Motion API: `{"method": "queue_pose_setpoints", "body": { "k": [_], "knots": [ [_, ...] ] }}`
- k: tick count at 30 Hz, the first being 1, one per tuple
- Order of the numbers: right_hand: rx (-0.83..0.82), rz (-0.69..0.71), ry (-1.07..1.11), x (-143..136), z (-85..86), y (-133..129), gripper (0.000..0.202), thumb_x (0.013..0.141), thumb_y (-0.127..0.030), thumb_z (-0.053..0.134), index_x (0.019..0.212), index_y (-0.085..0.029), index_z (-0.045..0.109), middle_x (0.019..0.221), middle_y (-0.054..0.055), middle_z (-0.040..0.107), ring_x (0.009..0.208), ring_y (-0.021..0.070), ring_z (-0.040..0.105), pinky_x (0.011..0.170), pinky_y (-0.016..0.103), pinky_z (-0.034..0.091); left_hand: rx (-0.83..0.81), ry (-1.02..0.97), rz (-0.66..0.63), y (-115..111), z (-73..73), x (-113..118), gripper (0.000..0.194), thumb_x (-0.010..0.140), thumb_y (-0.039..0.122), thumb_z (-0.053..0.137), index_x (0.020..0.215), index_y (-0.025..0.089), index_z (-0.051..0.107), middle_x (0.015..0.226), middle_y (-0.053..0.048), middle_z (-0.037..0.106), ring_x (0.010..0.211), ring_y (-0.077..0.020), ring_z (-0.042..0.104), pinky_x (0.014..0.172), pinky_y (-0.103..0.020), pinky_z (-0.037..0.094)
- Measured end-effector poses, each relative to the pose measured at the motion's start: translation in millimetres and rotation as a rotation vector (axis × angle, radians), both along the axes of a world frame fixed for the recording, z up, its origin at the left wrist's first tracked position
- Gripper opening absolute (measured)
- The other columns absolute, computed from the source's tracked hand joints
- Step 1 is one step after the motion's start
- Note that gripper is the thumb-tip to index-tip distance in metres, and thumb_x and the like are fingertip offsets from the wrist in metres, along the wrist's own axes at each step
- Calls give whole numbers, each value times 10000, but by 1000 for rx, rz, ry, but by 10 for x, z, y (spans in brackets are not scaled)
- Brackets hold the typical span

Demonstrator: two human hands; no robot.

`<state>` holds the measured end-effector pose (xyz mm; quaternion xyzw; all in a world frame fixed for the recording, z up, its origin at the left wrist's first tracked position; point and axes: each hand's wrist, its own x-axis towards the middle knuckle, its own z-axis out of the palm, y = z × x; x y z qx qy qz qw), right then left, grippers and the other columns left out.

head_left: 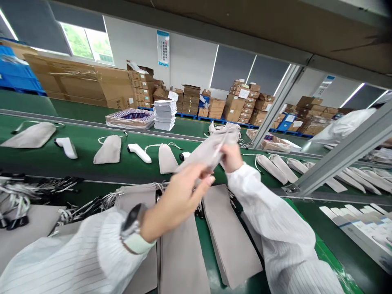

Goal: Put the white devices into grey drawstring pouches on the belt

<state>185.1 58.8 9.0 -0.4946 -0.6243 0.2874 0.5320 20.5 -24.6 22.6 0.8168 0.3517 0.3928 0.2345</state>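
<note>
A light grey drawstring pouch [200, 151], smeared by motion, is held up in front of me over the far belt. My right hand [232, 158] is closed on its upper part, near the white cord. My left hand [183, 192] has its fingers curled against the pouch's near side, the thumb bent in below; part of this grip is blurred. Below my hands lie stacks of flat grey pouches [231, 237] with white cords and black cord ends. Just behind the held pouch, a white handheld device [184, 156] is partly hidden.
Along the green belt [82, 173] lie more pouches [108, 150] and white handheld devices [139, 153]. A stack of white boxes [164, 115] and a patterned tray [131, 118] stand behind. A slanted metal post [339, 157] rises at right, near open white cartons [361, 230]. A shelf [232, 24] hangs overhead.
</note>
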Motion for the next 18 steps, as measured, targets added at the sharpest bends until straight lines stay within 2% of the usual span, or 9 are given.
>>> {"method": "queue_pose_setpoints", "body": {
  "k": [1, 3, 5, 7, 9, 11, 13, 15, 18],
  "knots": [
    [52, -323, -125, 194, 23, 108, 293, 714, -310, 417, 938, -125, 446, 970, 87, 526, 856, 151, 525, 788, 300, 414, 95, 119, 5, -10, -130, 78, 232, 868, 289, 336, 1026, 170, 459, 964, -40, 510, 908, -135, 469, 809, -272, 373],
    [72, -596, -267, 589, 45, 288, 419, 666, -314, 483, 1014, -93, 409, 1012, 151, 486, 976, 252, 462, 873, 407, 333, 241, 351, -16, -13, -399, 216, 364, 864, 282, 347, 1205, 155, 342, 1152, -84, 428, 1060, -185, 391, 873, -325, 335],
    [-23, -702, -528, 925, -23, 392, 512, 602, -319, 563, 1017, -55, 421, 964, 197, 479, 1042, 379, 364, 869, 508, 262, 259, 474, -36, 4, -615, 295, 342, 858, 243, 352, 1183, 134, 359, 1121, -101, 434, 1050, -191, 391, 861, -333, 338],
    [-211, -759, -853, 1167, -209, 437, 563, 597, -335, 582, 1046, -36, 422, 948, 216, 476, 1044, 432, 322, 814, 523, 283, 225, 527, -37, 29, -733, 303, 253, 851, 158, 328, 1080, 124, 430, 1035, -98, 459, 987, -183, 412, 830, -329, 348],
    [-396, -761, -1073, 1300, -461, 462, 542, 634, -327, 561, 1074, -39, 429, 948, 219, 482, 1013, 412, 361, 768, 489, 321, 196, 551, -28, 52, -758, 263, 233, 825, 74, 303, 986, 120, 466, 974, -91, 461, 930, -179, 412, 791, -324, 353],
    [-475, -726, -1123, 1313, -680, 493, 472, 672, -279, 526, 1083, -57, 457, 954, 225, 484, 979, 384, 403, 756, 493, 313, 199, 572, -25, 66, -735, 216, 252, 785, 18, 308, 944, 117, 476, 938, -82, 454, 887, -178, 399, 748, -317, 351],
    [-443, -667, -1134, 1201, -799, 536, 445, 702, -218, 476, 1132, -103, 456, 1016, 215, 467, 1000, 368, 398, 776, 519, 283, 236, 597, -36, 69, -710, 191, 269, 759, -10, 314, 929, 113, 481, 902, -73, 450, 852, -178, 384, 721, -314, 341],
    [-358, -570, -1151, 988, -836, 577, 464, 728, -203, 433, 1191, -175, 421, 1087, 161, 454, 1029, 321, 393, 825, 489, 283, 280, 622, -40, 64, -707, 192, 276, 750, -26, 307, 910, 112, 485, 866, -65, 448, 820, -175, 372, 699, -313, 328],
    [-211, -234, -1135, 604, -899, 609, 443, 774, -273, 413, 1214, -223, 397, 1081, 79, 488, 1012, 211, 434, 872, 341, 327, 298, 641, -15, 67, -727, 213, 216, 761, -8, 315, 821, 117, 482, 817, -57, 448, 784, -177, 360, 654, -309, 307]
  ]
}}
